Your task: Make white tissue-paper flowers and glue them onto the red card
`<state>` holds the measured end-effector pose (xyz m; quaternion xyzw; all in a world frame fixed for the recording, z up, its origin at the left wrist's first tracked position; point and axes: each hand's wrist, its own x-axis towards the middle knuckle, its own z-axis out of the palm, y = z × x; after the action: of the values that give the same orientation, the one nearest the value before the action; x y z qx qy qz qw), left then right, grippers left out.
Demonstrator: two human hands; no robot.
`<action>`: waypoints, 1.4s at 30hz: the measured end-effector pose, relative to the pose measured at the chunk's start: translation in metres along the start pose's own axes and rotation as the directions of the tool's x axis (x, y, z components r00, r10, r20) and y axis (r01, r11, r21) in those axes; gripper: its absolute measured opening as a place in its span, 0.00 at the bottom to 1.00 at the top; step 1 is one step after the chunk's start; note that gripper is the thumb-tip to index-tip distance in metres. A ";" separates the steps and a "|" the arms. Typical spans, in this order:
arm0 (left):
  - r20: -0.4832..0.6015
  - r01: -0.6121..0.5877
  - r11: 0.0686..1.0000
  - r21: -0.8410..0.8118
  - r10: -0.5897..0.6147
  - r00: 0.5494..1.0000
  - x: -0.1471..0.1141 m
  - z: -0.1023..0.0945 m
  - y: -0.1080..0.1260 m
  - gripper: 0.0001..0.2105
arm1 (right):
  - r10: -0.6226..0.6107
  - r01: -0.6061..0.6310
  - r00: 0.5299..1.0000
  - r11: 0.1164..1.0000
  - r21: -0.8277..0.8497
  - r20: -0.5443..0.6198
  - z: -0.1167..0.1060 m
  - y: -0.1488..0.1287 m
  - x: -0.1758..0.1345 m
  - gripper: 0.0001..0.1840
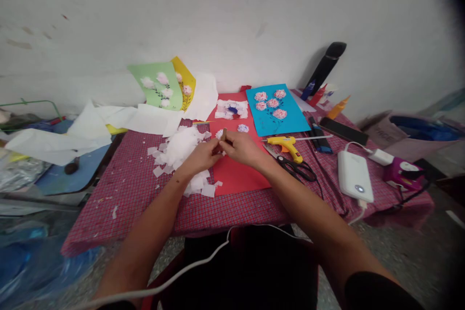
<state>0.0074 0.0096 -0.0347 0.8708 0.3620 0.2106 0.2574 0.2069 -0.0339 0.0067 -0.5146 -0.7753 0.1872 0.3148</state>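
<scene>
Over a red sheet of paper (236,174) my two hands meet. My right hand (241,147) is closed around a short brown stick (224,132), its top end showing above the fingers. My left hand (203,156) is pinched beside it; what its fingertips hold is hidden. Just behind the fingers, a crumpled paper flower (219,133) is partly covered. Another speckled flower (243,128) lies on the red sheet to the right. A white piece of paper (221,109) with blue and red paint smears rests at the sheet's top. Left of my hands is a heap of white paper squares (179,147).
A blue card with paper flowers (269,123) lies right of the red sheet. Nearby are a yellow glue gun (286,145), black scissors (296,167) and a white power bank (354,174). Green card (156,82) and yellow card (187,80) lean on the wall.
</scene>
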 end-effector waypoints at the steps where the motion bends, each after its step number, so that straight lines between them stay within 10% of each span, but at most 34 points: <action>1: -0.005 -0.005 1.000 0.013 0.005 1.000 0.001 0.002 -0.001 0.07 | -0.004 0.004 1.000 1.000 -0.010 -0.001 0.001 0.001 0.000 0.09; 19: -0.051 0.008 0.999 0.034 -0.006 0.999 0.006 0.014 -0.004 0.06 | -0.045 0.043 0.999 0.969 -0.242 -0.001 0.004 0.006 -0.005 0.09; 33: -0.182 0.036 0.999 -0.028 -0.040 0.982 -0.001 -0.010 0.003 0.09 | 0.011 -0.009 1.000 0.993 -0.121 0.015 0.004 0.008 -0.002 0.10; 42: -0.187 0.095 0.987 -0.131 -0.118 0.975 -0.007 -0.035 0.003 0.05 | 0.075 -0.019 0.950 0.983 0.185 -0.304 -0.011 0.015 -0.014 0.11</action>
<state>-0.0148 0.0131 -0.0068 0.8082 0.4182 0.3020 0.2843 0.2287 -0.0410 0.0018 -0.5254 -0.6835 0.1809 0.4733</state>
